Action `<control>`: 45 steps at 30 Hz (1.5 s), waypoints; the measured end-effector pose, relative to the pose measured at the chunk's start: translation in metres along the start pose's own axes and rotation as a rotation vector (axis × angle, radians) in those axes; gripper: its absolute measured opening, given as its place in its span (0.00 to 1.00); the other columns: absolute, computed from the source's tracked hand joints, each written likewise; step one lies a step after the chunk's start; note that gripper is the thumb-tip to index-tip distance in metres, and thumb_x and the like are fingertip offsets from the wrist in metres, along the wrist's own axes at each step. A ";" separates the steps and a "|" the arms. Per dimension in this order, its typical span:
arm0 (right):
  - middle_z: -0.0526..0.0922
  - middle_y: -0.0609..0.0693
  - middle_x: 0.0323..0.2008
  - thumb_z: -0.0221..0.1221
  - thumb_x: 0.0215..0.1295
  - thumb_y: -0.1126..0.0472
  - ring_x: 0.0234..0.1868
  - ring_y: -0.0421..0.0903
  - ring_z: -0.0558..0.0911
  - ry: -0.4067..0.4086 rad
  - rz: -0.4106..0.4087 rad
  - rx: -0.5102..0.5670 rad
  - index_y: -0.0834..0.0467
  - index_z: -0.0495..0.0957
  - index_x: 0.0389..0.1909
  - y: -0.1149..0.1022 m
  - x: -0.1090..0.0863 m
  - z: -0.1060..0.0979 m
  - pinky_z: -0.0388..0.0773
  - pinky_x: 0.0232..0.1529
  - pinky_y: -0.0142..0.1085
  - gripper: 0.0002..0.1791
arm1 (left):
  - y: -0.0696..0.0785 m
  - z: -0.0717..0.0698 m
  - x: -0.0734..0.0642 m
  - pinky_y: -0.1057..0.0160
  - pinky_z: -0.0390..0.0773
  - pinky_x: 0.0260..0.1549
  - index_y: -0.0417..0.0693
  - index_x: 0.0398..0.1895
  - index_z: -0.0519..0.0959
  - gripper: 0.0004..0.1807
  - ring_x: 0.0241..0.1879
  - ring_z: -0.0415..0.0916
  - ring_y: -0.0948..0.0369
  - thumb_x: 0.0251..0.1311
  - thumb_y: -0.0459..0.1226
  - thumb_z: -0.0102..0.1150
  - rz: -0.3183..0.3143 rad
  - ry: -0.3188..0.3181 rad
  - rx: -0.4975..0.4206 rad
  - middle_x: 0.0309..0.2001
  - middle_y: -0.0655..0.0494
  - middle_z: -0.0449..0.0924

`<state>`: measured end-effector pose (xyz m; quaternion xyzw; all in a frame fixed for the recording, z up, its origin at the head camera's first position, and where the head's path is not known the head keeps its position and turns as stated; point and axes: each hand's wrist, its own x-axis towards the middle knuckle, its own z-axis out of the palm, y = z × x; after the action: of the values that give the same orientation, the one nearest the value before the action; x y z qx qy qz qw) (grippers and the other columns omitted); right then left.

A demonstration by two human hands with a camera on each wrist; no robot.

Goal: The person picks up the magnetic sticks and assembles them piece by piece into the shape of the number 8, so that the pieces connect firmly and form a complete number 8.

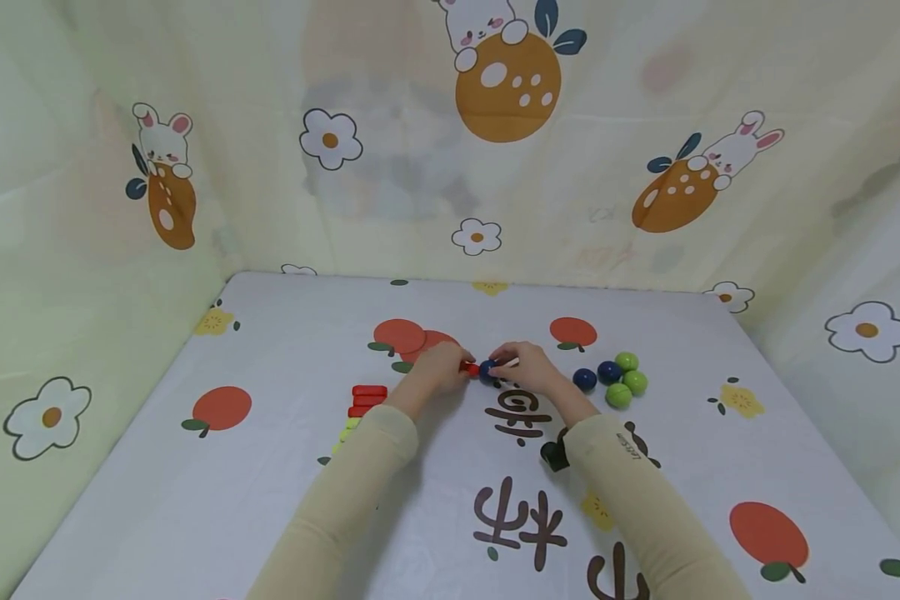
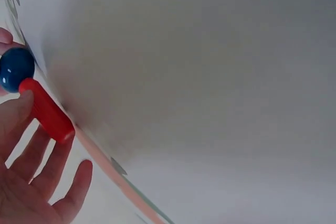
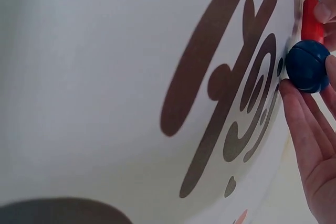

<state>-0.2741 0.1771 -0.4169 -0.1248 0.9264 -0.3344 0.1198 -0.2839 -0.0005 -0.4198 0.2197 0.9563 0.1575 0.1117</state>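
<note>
Near the middle of the table, my left hand (image 1: 441, 367) pinches a short red rod (image 2: 51, 113) between thumb and fingers. My right hand (image 1: 531, 368) holds a dark blue ball (image 3: 307, 66) with thumb and fingertips. Rod and ball meet end-on, the rod's narrower tip right at the ball's surface in the left wrist view. In the head view most of the rod is hidden behind the left fingers.
Left of the left forearm lie red rods (image 1: 369, 391) and yellow-green rods (image 1: 348, 427), partly behind the sleeve. Right of the right hand sit two blue balls (image 1: 585, 380) and several green balls (image 1: 635, 382). Black pieces (image 1: 554, 453) lie beside the right sleeve.
</note>
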 end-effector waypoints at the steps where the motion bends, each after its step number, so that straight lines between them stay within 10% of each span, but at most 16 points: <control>1: 0.78 0.60 0.45 0.58 0.61 0.60 0.47 0.54 0.75 0.000 0.003 0.003 0.62 0.75 0.49 0.000 0.000 0.000 0.73 0.46 0.44 0.16 | 0.001 0.000 0.000 0.61 0.70 0.50 0.50 0.54 0.76 0.18 0.46 0.71 0.59 0.60 0.37 0.55 0.007 0.003 0.001 0.47 0.53 0.77; 20: 0.77 0.59 0.48 0.56 0.63 0.59 0.48 0.54 0.75 -0.030 0.014 -0.003 0.63 0.73 0.53 -0.003 -0.006 -0.007 0.72 0.47 0.45 0.19 | -0.003 -0.007 -0.005 0.63 0.73 0.41 0.52 0.57 0.73 0.22 0.38 0.71 0.60 0.58 0.41 0.58 -0.016 -0.009 0.020 0.38 0.55 0.76; 30: 0.76 0.58 0.49 0.56 0.63 0.57 0.47 0.54 0.75 -0.003 0.013 0.024 0.61 0.73 0.53 0.002 -0.012 -0.020 0.77 0.34 0.43 0.20 | -0.002 -0.011 -0.007 0.60 0.73 0.45 0.64 0.64 0.65 0.29 0.47 0.69 0.58 0.58 0.38 0.56 -0.037 -0.051 0.001 0.55 0.54 0.73; 45: 0.80 0.61 0.42 0.58 0.61 0.61 0.41 0.54 0.79 0.128 -0.146 -0.041 0.67 0.76 0.47 0.019 -0.027 -0.055 0.74 0.45 0.46 0.16 | 0.006 -0.007 0.005 0.56 0.74 0.42 0.59 0.57 0.73 0.20 0.47 0.73 0.56 0.61 0.46 0.54 -0.059 0.021 0.150 0.50 0.55 0.77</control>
<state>-0.2682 0.2324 -0.3847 -0.1730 0.9273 -0.3304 0.0332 -0.2878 0.0054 -0.4117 0.1974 0.9726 0.0843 0.0897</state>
